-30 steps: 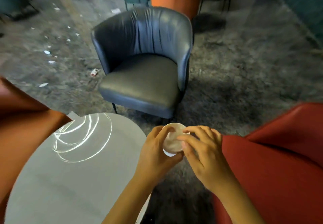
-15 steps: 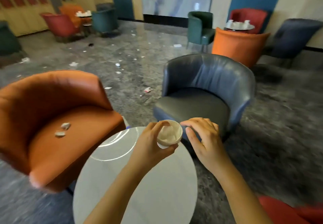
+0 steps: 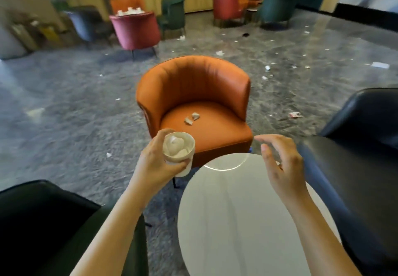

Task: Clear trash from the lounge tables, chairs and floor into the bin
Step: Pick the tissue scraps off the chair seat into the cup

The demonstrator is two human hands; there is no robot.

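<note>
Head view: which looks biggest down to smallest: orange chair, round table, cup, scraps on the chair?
The orange chair and round table: alike, and the table is nearer, so unranked.
Then the cup in the left hand.
Smallest, the scraps on the chair.

left hand [image 3: 153,163] grips a cup [image 3: 186,167], right hand [image 3: 282,168] hovers, fingers relaxed.

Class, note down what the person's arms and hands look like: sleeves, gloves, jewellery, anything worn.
The left hand and right hand are bare: no gloves, no clear rings. The left forearm and right forearm are uncovered down to the frame's edge; no sleeve, watch or bracelet shows.
</note>
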